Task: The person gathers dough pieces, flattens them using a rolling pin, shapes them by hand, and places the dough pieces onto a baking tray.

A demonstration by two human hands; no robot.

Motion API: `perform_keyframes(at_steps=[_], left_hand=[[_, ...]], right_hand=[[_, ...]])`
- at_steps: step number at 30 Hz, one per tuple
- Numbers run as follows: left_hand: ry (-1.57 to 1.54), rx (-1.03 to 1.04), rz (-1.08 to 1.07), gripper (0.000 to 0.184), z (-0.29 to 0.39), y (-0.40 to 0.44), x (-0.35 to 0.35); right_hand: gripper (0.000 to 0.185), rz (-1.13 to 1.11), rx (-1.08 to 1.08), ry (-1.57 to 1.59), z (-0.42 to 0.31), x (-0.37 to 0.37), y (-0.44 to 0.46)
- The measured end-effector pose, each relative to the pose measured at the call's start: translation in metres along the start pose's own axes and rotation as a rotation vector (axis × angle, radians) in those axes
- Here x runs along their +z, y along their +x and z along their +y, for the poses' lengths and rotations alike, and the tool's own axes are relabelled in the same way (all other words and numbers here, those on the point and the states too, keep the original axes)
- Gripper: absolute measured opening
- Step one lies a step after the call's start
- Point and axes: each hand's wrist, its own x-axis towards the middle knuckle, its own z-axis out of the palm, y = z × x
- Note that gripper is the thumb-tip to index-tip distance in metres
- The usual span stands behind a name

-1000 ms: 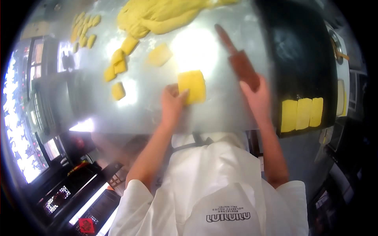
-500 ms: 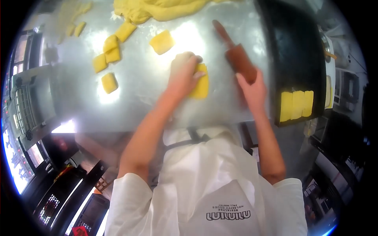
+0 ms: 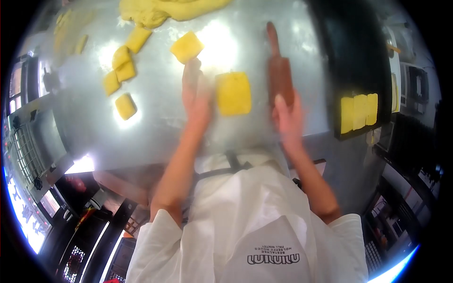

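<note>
My right hand (image 3: 289, 115) is closed around the near end of a brown wooden rolling pin (image 3: 280, 78), which stands nearly lengthwise on the metal table. A flattened square of yellow dough (image 3: 233, 93) lies between my two hands. Just left of that square is my left hand (image 3: 196, 94), blurred, its fingers stretched forward and holding nothing I can see. Its fingertips reach the near edge of a smaller dough piece (image 3: 187, 47); whether they touch it I cannot tell.
Several dough pieces (image 3: 125, 106) lie on the left of the metal table (image 3: 160, 127). A large dough mass (image 3: 184, 8) is at the far side. On the right, a black tray (image 3: 351, 56) holds three flat dough sheets (image 3: 359, 112) side by side at its near end.
My left hand has moved off the flattened dough square, leftward and forward to the smaller piece. The rolling pin has turned straighter and shifted slightly in my right hand.
</note>
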Motion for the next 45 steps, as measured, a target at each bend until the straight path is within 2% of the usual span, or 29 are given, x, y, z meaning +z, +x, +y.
perform_keyframes(at_steps=[1,3,5,7,8,11,14,17,20,23,26,29,31,34,35,36,37,38,39,42,44,45], left_hand=[[0.013,0.039,-0.004,0.063,-0.004,-0.007,0.003],[0.047,0.120,-0.005,0.064,-0.012,-0.021,0.009],[-0.096,0.097,0.008,0.066,-0.007,-0.032,0.014],[-0.366,0.008,0.023,0.066,0.002,-0.027,0.019],[-0.472,-0.026,0.026,0.065,0.000,-0.024,0.019],[-0.189,-0.032,0.002,0.073,0.000,-0.021,0.016],[0.559,0.202,-0.070,0.084,0.016,-0.015,0.027],[0.805,0.276,-0.275,0.095,0.013,-0.017,0.035],[0.832,0.344,-0.251,0.100,0.010,-0.018,0.040],[0.833,0.307,-0.256,0.099,0.012,-0.018,0.039],[0.785,0.327,-0.245,0.083,0.011,-0.020,0.034],[0.219,0.037,-0.042,0.066,0.022,-0.025,0.005],[0.245,0.184,0.190,0.051,0.041,-0.026,-0.026],[0.561,0.364,0.260,0.027,0.029,-0.027,-0.064],[0.693,0.357,0.158,0.020,0.016,-0.027,-0.062],[0.824,0.347,0.056,0.019,-0.004,-0.028,-0.059],[0.953,0.331,-0.052,0.024,-0.006,-0.026,-0.055],[0.983,0.385,0.040,0.036,-0.011,-0.016,-0.046],[1.025,0.366,0.023,0.038,-0.007,0.005,-0.042],[1.106,0.298,-0.030,0.046,0.002,0.038,-0.041],[1.090,0.315,-0.014,0.052,0.003,0.060,-0.039],[1.094,0.262,-0.043,0.052,0.012,0.062,-0.038]], right_hand=[[0.062,-0.040,0.102,0.157,-0.006,0.015,-0.014],[0.064,-0.071,0.172,0.255,-0.016,0.048,-0.028],[0.066,-0.083,0.243,0.313,-0.021,0.056,-0.038],[0.066,-0.079,0.293,0.330,-0.026,0.050,-0.034],[0.067,-0.089,0.296,0.190,-0.022,0.034,-0.028],[0.073,-0.060,-0.075,-0.155,0.012,-0.010,0.004],[0.077,0.013,-0.137,-0.784,-0.032,-0.034,0.011],[0.080,0.058,-0.235,-0.904,-0.024,-0.046,0.028],[0.079,0.091,-0.323,-0.975,-0.020,-0.045,0.031],[0.078,0.077,-0.360,-1.010,-0.025,-0.040,0.043],[0.076,0.074,-0.339,-0.970,-0.038,-0.032,0.049],[0.077,-0.026,-0.435,-0.778,-0.037,-0.033,0.060],[0.078,-0.217,-0.517,-0.892,-0.047,-0.034,0.052],[0.078,-0.520,-0.539,-0.994,-0.079,-0.025,0.027],[0.078,-0.624,-0.528,-1.013,-0.086,-0.016,0.022],[0.071,-0.654,-0.536,-0.979,-0.076,-0.006,0.027],[0.065,-0.562,-0.582,-0.978,-0.065,0.003,0.035],[0.060,-0.469,-0.625,-0.976,-0.055,0.013,0.045],[0.054,-0.369,-0.678,-0.977,-0.051,0.022,0.062],[0.039,-0.271,-0.673,-0.929,-0.068,0.047,0.101],[0.034,-0.242,-0.715,-0.884,-0.071,0.056,0.134],[0.031,-0.233,-0.728,-0.861,-0.069,0.057,0.137]])
